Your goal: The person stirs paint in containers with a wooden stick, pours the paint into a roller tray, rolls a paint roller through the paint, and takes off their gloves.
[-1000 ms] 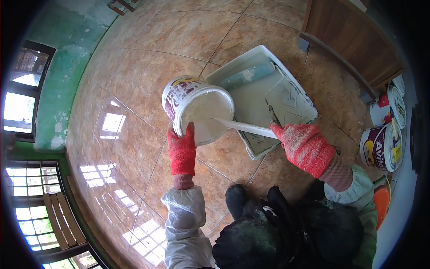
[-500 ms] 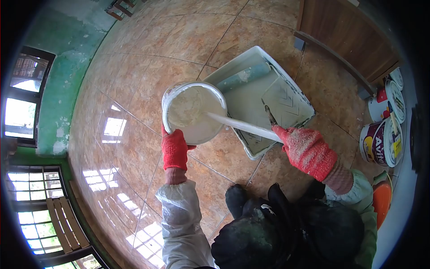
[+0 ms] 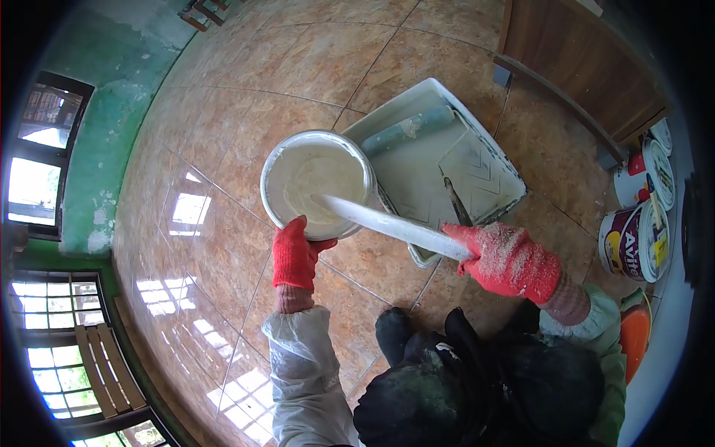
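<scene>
A white bucket [image 3: 277,210] of pale paint stands nearly level in front of me, its mouth facing up. My left hand [image 3: 295,257], in a red glove, grips its near side with the thumb to the right. In my right hand [image 3: 512,261], gloved in red and dusted with pale grit, is a white-coated flat stirring stick [image 3: 398,228]. The stick's far end reaches over the rim into the bucket. Right beside the bucket is a paint tray [image 3: 477,167] with a whitish film on its ribbed floor. A paint roller [image 3: 410,129] lies in it, its dark handle [image 3: 456,203] pointing towards my right hand.
Paint buckets [image 3: 624,240] line the wall at right, near an orange object [image 3: 634,339]. A brown wooden cabinet [image 3: 577,71] stands at upper right. Brown tiles [image 3: 223,160] cover the floor. Windows [image 3: 45,164] and a green wall are at left.
The bucket has tipped back from its lean over the tray and shows more of its mouth. The stick's tip has moved left, deeper over the paint, with my right hand slightly left.
</scene>
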Motion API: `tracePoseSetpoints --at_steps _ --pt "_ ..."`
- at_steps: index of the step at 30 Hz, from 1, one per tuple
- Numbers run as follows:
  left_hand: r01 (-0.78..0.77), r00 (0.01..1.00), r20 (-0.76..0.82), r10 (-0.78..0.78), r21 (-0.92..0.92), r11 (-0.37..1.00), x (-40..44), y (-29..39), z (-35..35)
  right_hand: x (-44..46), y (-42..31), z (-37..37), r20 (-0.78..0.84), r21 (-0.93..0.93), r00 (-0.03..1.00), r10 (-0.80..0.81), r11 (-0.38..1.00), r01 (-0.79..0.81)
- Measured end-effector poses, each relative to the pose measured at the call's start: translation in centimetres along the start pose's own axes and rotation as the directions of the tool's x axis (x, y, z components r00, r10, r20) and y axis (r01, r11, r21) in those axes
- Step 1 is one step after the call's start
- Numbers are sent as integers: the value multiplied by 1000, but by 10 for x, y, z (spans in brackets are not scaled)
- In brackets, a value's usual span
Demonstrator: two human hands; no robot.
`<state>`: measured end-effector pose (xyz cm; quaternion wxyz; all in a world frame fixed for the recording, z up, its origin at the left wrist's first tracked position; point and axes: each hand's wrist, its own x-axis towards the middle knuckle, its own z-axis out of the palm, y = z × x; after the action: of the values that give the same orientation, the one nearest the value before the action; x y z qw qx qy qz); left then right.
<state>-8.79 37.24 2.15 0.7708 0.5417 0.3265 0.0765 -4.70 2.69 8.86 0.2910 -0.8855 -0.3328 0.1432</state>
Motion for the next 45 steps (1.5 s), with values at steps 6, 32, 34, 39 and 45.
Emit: tracePoseSetpoints --at_steps 6,32,34,39,45 --pt "-103 992 -70 102 -9 995 -10 -5 7 -1 2 -3 160 59 987 -15 998 6" --pt "-943 332 102 938 12 332 24 24 163 -53 2 -72 -502 -430 859 99 833 -347" --pt "-922 363 97 927 -104 373 25 19 168 -57 -2 -76 -458 -434 879 130 831 -349" --pt "-811 399 248 883 -353 466 23 16 172 -63 6 -77 -440 -437 892 102 844 -312" --pt "-793 535 143 832 -253 554 35 6 168 -87 25 -64 -185 -505 971 152 833 -227"
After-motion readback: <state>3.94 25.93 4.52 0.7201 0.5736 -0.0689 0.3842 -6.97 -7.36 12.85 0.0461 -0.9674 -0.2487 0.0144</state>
